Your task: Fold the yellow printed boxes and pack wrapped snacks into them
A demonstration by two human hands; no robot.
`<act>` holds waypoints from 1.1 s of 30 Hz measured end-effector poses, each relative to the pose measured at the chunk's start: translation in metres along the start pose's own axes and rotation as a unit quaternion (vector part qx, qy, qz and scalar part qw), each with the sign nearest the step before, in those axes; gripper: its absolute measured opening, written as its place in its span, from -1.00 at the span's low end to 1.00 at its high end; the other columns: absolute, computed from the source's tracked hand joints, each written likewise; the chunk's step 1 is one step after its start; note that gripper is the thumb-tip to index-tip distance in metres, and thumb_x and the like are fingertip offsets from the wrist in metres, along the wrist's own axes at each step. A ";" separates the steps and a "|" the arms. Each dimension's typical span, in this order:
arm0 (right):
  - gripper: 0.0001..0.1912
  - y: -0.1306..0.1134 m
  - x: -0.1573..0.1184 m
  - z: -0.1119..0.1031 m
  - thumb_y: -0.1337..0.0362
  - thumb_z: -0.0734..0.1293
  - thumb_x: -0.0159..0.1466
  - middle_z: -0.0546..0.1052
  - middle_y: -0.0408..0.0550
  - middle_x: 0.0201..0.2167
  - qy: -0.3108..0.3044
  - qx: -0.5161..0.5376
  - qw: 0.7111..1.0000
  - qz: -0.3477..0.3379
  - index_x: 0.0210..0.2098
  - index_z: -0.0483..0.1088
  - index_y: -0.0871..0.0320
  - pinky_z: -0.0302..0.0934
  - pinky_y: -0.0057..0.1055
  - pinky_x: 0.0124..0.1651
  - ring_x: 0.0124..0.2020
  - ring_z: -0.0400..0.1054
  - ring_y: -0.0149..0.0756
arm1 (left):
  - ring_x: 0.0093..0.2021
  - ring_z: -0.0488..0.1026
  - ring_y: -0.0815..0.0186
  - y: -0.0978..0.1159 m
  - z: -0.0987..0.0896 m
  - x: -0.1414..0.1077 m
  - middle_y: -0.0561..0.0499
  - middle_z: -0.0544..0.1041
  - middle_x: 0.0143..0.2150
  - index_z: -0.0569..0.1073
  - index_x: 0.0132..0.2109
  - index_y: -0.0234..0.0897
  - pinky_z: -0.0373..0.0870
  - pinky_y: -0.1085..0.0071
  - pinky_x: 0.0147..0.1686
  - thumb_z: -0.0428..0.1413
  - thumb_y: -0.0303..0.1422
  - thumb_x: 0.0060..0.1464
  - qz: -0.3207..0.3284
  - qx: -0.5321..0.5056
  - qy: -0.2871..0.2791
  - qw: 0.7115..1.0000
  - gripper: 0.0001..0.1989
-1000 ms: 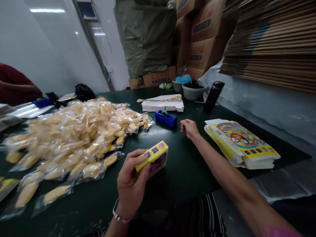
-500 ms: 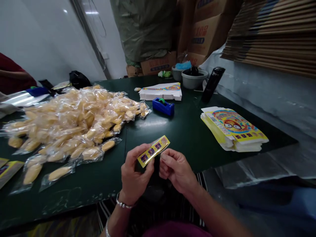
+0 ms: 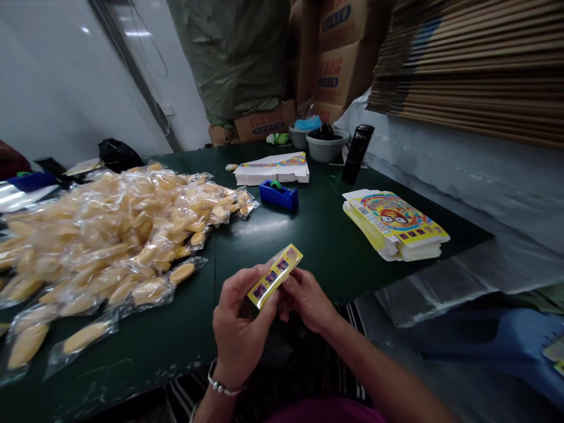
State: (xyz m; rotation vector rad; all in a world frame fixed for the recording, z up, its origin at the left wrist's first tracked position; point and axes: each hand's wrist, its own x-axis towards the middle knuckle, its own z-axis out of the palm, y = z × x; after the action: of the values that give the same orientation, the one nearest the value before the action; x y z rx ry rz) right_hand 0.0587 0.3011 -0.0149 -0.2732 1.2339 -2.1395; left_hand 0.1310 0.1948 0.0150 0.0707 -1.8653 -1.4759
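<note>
A small yellow cardboard box [image 3: 269, 286] with a row of three dark pictures on its narrow side is held above the table's near edge. My left hand [image 3: 242, 320] is closed around it, thumb below and fingers along its far side. My right hand [image 3: 308, 299] is closed at the box's right end, its thumb against the edge and the other fingers curled partly out of sight behind it. To the left spreads a large heap of yellow oval pieces in clear wrappers [image 3: 132, 229]. Beyond the box stands a blue tape dispenser [image 3: 279, 195] with a green core.
A stack of flat printed yellow cartons [image 3: 396, 220] lies at the right of the dark green table [image 3: 247, 247]. Farther back are a white carton stack [image 3: 271, 171], a grey bowl [image 3: 327, 148] and a black upright bottle [image 3: 358, 154]. Cardboard boxes [image 3: 339, 73] are piled behind.
My right hand has come up against the right end of the box, where it was slightly apart before. The view has turned a little to the right.
</note>
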 end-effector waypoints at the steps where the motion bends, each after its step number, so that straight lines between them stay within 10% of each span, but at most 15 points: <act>1: -0.42 -0.001 0.001 0.000 -0.20 0.47 0.00 0.49 -0.16 -0.60 0.006 -0.023 1.000 -0.016 -0.33 0.33 0.17 0.19 -0.53 -0.69 -0.73 0.31 -0.41 | -0.08 0.60 0.22 0.005 -0.001 0.002 0.00 0.62 -0.08 0.43 -0.03 -0.16 0.58 0.37 -0.11 0.28 -0.48 -0.02 -0.027 -0.030 0.005 0.999 -0.61; 9: -0.78 -0.029 -0.013 -0.032 0.18 0.43 0.08 0.47 -0.11 -0.41 0.186 -0.340 0.904 -0.183 -0.33 0.38 0.11 0.28 -0.38 -0.32 -0.39 0.36 -0.27 | -0.32 0.62 0.22 0.014 -0.038 0.046 -0.05 0.65 -0.22 0.38 -0.09 -0.23 0.57 0.41 -0.38 0.44 -0.37 -0.34 -0.249 -0.218 0.092 0.939 -0.39; 13: -0.59 -0.034 -0.010 -0.024 0.16 0.40 0.14 0.52 0.03 -0.06 -0.029 -0.288 0.954 -0.080 -0.03 0.39 0.12 0.33 -0.22 -0.06 -0.05 0.42 -0.10 | -0.29 0.60 0.19 -0.006 -0.050 0.069 -0.14 0.62 -0.16 0.39 -0.10 -0.28 0.56 0.31 -0.32 0.40 -0.36 -0.32 -0.318 -0.226 0.045 0.920 -0.43; 15: -0.65 -0.025 -0.004 -0.013 0.12 0.40 0.15 0.57 0.04 -0.14 -0.092 -0.254 0.963 -0.016 -0.12 0.43 0.16 0.36 -0.17 -0.06 -0.10 0.46 -0.06 | -0.15 0.58 0.12 -0.017 -0.055 0.071 -0.20 0.58 -0.06 0.37 -0.07 -0.28 0.54 0.17 -0.16 0.33 -0.27 -0.19 -0.299 -0.176 0.033 0.937 -0.49; 19: -0.62 0.003 0.008 0.012 0.04 0.46 0.07 0.61 0.06 -0.25 -0.013 -0.240 0.970 -0.026 -0.25 0.45 0.17 0.40 -0.13 -0.11 -0.20 0.51 0.01 | 0.24 0.31 -0.02 -0.018 -0.064 0.029 -0.19 0.43 0.16 0.39 0.02 -0.18 0.16 -0.07 0.26 0.33 -0.29 -0.20 -0.204 -0.044 0.099 0.973 -0.43; 20: -0.59 0.011 0.010 0.019 0.03 0.48 0.04 0.62 0.07 -0.23 -0.001 -0.233 0.972 -0.033 -0.24 0.45 0.17 0.40 -0.13 -0.10 -0.19 0.51 0.02 | 0.28 0.23 -0.10 -0.016 -0.065 0.013 -0.21 0.37 0.22 0.39 0.08 -0.15 0.09 -0.16 0.27 0.33 -0.28 -0.20 -0.139 0.064 0.042 0.987 -0.38; 24: -0.48 0.034 0.021 0.053 0.01 0.50 0.05 0.59 0.07 -0.09 -0.045 -0.187 0.981 -0.013 -0.08 0.45 0.12 0.41 -0.17 -0.05 -0.07 0.49 0.03 | 0.35 0.00 -0.38 -0.014 -0.076 -0.021 -0.33 0.14 0.37 0.33 0.22 -0.13 0.05 -0.38 0.18 0.34 -0.34 -0.35 0.002 0.379 -0.084 0.922 -0.13; 29: -0.57 0.037 0.033 0.094 -0.07 0.42 0.16 0.58 0.09 -0.06 -0.228 -0.194 0.954 -0.004 -0.10 0.50 0.05 0.41 -0.26 -0.01 -0.03 0.48 -0.04 | 0.35 0.11 -0.09 0.022 -0.199 0.024 -0.26 0.22 0.32 0.32 0.22 -0.20 0.03 -0.06 0.31 0.24 -0.37 -0.17 0.078 0.503 0.030 0.860 -0.27; 33: -0.58 0.039 0.045 0.090 -0.12 0.46 0.05 0.62 0.06 -0.21 -0.204 -0.253 0.946 -0.005 -0.25 0.56 0.03 0.44 -0.37 -0.08 -0.15 0.53 -0.06 | 0.33 0.14 -0.05 0.061 -0.334 0.069 -0.21 0.31 0.28 0.36 0.18 -0.26 0.05 0.03 0.30 0.26 -0.32 -0.19 -0.063 0.548 0.117 0.826 -0.29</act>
State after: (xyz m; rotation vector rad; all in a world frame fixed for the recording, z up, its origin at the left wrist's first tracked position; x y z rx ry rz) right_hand 0.0829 0.1961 -0.0051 -0.8944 1.5003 -1.6215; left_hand 0.2960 -0.0902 0.1229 0.8821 -2.2670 -0.2529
